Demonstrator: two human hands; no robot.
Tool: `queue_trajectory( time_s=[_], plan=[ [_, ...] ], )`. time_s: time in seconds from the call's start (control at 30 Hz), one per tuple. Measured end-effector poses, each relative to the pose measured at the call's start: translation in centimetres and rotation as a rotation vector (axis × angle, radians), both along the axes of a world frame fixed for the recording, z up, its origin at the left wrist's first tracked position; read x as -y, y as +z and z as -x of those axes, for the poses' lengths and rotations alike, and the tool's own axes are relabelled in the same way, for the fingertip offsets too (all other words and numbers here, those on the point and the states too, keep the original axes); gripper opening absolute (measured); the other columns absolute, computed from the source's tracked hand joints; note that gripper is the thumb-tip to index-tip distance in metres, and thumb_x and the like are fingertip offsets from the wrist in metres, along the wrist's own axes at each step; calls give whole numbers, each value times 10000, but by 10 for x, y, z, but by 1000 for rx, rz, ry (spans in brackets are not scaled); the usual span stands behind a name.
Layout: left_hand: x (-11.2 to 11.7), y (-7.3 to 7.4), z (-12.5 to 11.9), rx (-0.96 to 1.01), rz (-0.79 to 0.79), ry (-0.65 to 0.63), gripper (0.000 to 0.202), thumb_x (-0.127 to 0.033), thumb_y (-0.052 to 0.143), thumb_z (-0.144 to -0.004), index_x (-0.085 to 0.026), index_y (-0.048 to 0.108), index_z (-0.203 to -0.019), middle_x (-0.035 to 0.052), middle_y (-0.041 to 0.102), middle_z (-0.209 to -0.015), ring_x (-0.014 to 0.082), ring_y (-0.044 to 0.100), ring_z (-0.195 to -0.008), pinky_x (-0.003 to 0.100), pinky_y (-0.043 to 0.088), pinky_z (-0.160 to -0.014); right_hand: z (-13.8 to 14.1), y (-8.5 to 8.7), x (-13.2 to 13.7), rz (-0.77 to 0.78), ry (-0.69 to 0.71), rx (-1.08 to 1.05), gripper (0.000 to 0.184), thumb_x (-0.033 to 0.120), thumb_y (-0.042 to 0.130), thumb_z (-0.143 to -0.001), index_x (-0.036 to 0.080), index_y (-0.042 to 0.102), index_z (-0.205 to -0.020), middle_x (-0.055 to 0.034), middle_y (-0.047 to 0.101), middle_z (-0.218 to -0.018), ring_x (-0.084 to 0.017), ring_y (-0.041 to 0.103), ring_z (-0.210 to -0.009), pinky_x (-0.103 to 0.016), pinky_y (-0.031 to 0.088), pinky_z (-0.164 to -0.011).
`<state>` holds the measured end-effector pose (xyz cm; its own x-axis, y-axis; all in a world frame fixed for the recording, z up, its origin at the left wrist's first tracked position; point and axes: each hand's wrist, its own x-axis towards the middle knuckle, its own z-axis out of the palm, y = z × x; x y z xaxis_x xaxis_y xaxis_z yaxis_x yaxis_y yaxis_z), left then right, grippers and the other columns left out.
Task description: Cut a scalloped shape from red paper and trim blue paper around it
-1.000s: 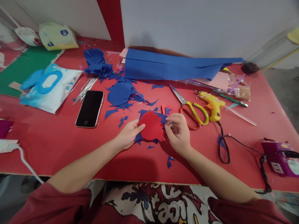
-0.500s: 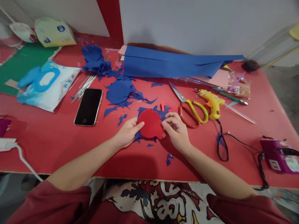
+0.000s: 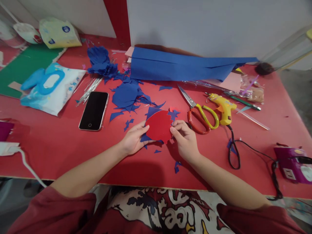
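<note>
A red paper cut-out (image 3: pixel 159 127) with a scalloped right edge lies on blue paper scraps (image 3: pixel 153 113) in the middle of the red table (image 3: pixel 60 149). My left hand (image 3: pixel 133 139) pinches its left edge between thumb and fingers. My right hand (image 3: pixel 185 139) grips its right edge at the scallops. Both hands rest low on the table, with the cut-out held between them.
Red-and-yellow scissors (image 3: pixel 198 112) and a yellow glue gun (image 3: pixel 223 108) with a black cord lie to the right. A black phone (image 3: pixel 94 110), a wipes pack (image 3: pixel 52 87), blue paper flower (image 3: pixel 101 63), folded blue sheet (image 3: pixel 180 66) and a purple power strip (image 3: pixel 293 162) surround them.
The right hand's fingers have shifted down along the cut-out's right edge, and the cut-out has turned slightly between both hands. The view moved a little.
</note>
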<state>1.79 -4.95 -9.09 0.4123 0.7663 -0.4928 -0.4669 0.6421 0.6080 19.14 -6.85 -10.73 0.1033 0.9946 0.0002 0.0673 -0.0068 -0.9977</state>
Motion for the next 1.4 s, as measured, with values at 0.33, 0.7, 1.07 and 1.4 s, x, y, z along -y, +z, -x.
queue_trajectory(
  time_s=[0.33, 0.7, 1.07, 1.4],
  plan=[
    [1, -1, -1, 0, -16, 11, 274, -118, 544, -766, -160, 585, -1034, 73, 704, -936, 209, 678, -836, 439, 533, -838, 5, 2, -2, -40, -17, 46, 232, 305, 583, -769, 195, 497, -583, -25, 466, -773, -159, 485, -736, -336, 437, -665],
    [2, -3, 0, -52, -66, 0, 280, -148, 597, -741, -187, 580, -1018, 56, 698, -950, 226, 670, -880, 464, 521, -852, 2, 2, -3, -85, 12, 89, 170, 281, 576, -752, 203, 480, -636, -34, 473, -829, -165, 490, -790, -312, 437, -665],
    [1, -4, 0, -118, -109, -19, 319, -182, 607, -744, -184, 574, -1062, 70, 683, -1012, 225, 660, -906, 402, 556, -793, 4, 1, -5, 11, 42, -178, 294, 242, 627, -697, 260, 384, -861, 70, 381, -669, -69, 396, -507, -214, 394, -501],
    [-2, -6, -2, -173, -161, 71, 307, -275, 701, -676, -118, 645, -933, 68, 717, -843, 208, 674, -800, 326, 557, -743, 1, 0, 1, -106, 61, 34, 197, 138, 583, -739, 228, 464, -868, 42, 470, -693, -81, 484, -549, -222, 410, -509]
  ],
)
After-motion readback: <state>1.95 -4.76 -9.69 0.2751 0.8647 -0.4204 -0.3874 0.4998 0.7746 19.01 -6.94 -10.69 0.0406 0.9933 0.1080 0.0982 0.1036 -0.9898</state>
